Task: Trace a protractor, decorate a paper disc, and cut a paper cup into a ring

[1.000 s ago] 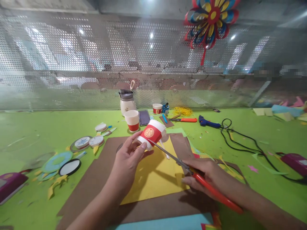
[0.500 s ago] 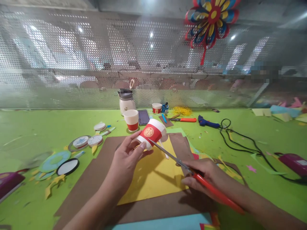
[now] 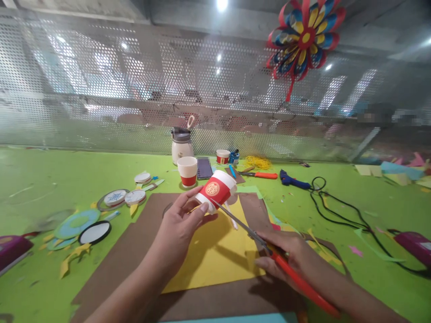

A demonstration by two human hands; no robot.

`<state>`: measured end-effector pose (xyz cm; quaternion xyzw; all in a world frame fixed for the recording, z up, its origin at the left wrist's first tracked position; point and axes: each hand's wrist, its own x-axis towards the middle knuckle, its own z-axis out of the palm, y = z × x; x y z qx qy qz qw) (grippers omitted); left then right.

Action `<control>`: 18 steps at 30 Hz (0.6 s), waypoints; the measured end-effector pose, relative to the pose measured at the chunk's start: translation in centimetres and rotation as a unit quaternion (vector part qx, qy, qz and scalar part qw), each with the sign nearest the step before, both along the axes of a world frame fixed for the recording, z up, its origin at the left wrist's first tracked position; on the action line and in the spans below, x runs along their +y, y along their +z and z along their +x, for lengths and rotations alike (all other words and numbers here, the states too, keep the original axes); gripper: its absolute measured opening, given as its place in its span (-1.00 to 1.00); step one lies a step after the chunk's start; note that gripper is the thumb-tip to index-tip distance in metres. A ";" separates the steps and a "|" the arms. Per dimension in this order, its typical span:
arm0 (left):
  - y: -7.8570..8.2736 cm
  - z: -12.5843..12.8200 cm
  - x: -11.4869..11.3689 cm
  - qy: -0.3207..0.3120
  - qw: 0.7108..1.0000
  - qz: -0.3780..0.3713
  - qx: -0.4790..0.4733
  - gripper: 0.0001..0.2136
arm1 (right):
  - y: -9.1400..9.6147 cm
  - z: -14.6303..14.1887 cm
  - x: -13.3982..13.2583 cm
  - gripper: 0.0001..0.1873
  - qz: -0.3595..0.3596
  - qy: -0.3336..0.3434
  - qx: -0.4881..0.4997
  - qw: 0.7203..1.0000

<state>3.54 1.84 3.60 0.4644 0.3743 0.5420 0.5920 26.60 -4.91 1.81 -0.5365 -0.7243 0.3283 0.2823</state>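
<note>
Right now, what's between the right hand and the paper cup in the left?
Head view: metal blades of the red-handled scissors, running from the right hand to the paper cup.

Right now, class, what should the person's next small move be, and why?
I'd probably slide the thumb of the left hand slightly back: it grips the cup close to the tip of the scissors in the right hand, so it could get nicked.

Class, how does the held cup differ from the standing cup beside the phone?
The held cup is tilted; the standing cup is upright. The held cup shows a round gold emblem, while none shows on the standing cup. Both are white with a red band.
</note>
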 end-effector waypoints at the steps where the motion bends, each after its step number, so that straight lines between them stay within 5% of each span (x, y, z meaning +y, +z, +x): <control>1: -0.1 0.0 0.0 0.002 1.000 0.008 0.004 -0.51 | -0.1 0.0 0.1 -0.76 0.003 0.009 0.007 1.000; 10: -0.7 0.4 -0.3 0.008 0.999 0.039 0.032 -0.54 | 0.0 0.7 0.5 -0.69 -0.038 0.051 0.024 0.998; 18: -0.5 0.6 -0.4 0.013 1.000 0.016 0.014 -0.50 | 0.2 0.7 0.4 -0.73 -0.002 0.044 -0.005 0.999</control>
